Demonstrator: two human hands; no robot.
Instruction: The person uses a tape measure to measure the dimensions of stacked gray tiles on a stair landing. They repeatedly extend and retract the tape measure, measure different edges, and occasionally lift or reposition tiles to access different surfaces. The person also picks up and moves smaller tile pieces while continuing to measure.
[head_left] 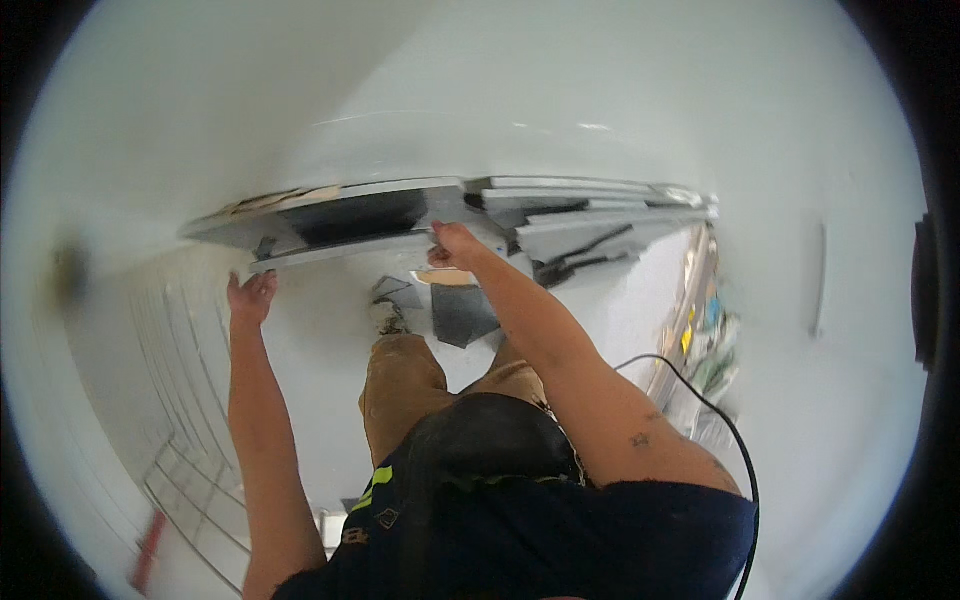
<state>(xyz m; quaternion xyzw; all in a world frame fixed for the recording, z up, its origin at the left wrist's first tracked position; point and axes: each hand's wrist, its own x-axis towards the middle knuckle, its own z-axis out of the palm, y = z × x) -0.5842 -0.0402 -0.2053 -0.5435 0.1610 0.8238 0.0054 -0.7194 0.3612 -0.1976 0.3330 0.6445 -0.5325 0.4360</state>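
Note:
A long pale grey strip (345, 250) spans the space between my hands. My right hand (456, 246) is closed on its right end, the thumb on top and the fingers curled under. At the strip's left end is my left hand (252, 296), fingers apart and tips close to the edge; whether they touch it I cannot make out. Just behind the strip lies a long grey panel (270, 232) with a dark patch (360, 217) on its face.
Several grey panels (590, 235) lean in a stack at the far right. Dark and tan scraps (462, 313) lie on the floor by my feet. Mixed debris (712, 355) sits at the right, near a black cable (735, 430). A wire rack (195, 480) stands at the left.

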